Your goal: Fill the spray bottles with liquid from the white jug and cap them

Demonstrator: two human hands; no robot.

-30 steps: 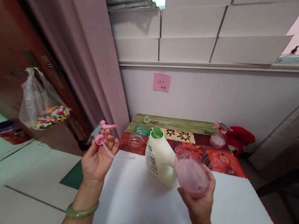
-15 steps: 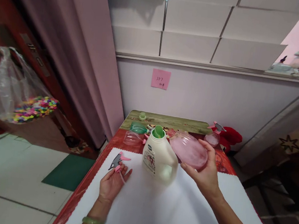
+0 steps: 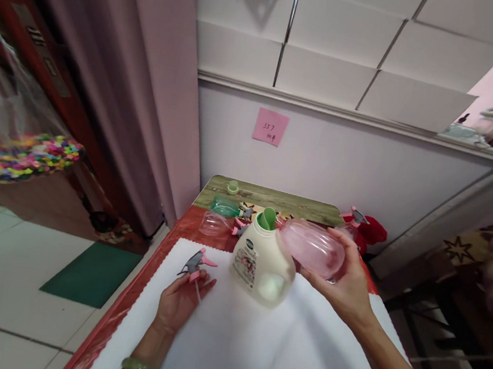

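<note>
My right hand (image 3: 346, 283) grips a clear pink bottle (image 3: 313, 249), tipped sideways with its neck pointing at the green funnel (image 3: 268, 218) in the mouth of a cream detergent jug (image 3: 261, 264). My left hand (image 3: 181, 299) rests palm up on the white cloth (image 3: 253, 353), fingers curled on a pink and grey spray head (image 3: 195, 263) with its thin tube. A green bangle sits on that wrist.
A green bottle (image 3: 225, 208) and a clear bottle (image 3: 217, 224) lie behind the jug, and a pink spray bottle (image 3: 352, 221) stands at the table's back right. A green cap (image 3: 232, 187) is on the wooden strip. A plastic bag of coloured beads (image 3: 30, 152) hangs at left.
My left hand came down from the air and laid the spray head on the cloth. My right hand carried the pink bottle up and back, tilting its neck over the jug's funnel.
</note>
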